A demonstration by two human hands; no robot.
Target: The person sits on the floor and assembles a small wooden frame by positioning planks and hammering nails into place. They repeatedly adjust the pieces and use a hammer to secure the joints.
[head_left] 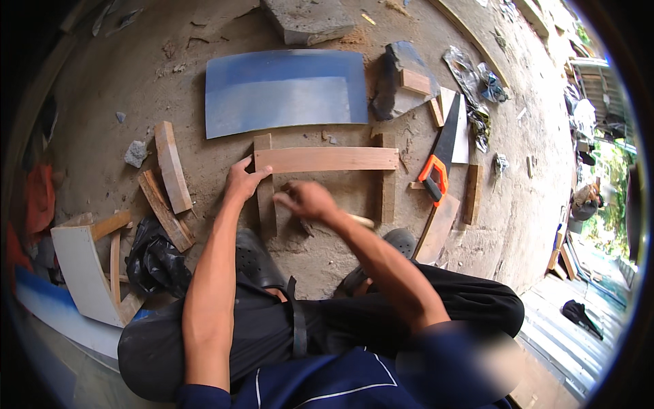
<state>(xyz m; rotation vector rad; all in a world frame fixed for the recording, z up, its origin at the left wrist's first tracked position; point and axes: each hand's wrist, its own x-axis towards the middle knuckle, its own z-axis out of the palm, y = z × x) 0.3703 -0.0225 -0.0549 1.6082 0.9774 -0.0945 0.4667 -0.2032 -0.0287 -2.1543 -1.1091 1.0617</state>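
Observation:
A reddish wooden board (327, 159) lies across two shorter wood pieces, the left one (266, 204) and the right one (387, 198), on the ground. My left hand (245, 178) grips the left corner where board and left piece meet, its thumb on the board. Just to the right and nearer to me, my right hand (306, 200) hovers with its fingers curled together. Whatever it holds, if anything, is too small to make out. Behind my right forearm a pale wooden handle (361, 221) sticks out; its other end is largely hidden.
A blue panel (286, 95) lies beyond the board. To the right are an orange-handled saw (436, 178) and a stone (402, 88) with a wood block on it. Offcuts (174, 167), a black plastic bag (155, 259) and a white-sided wooden frame (85, 273) sit at left.

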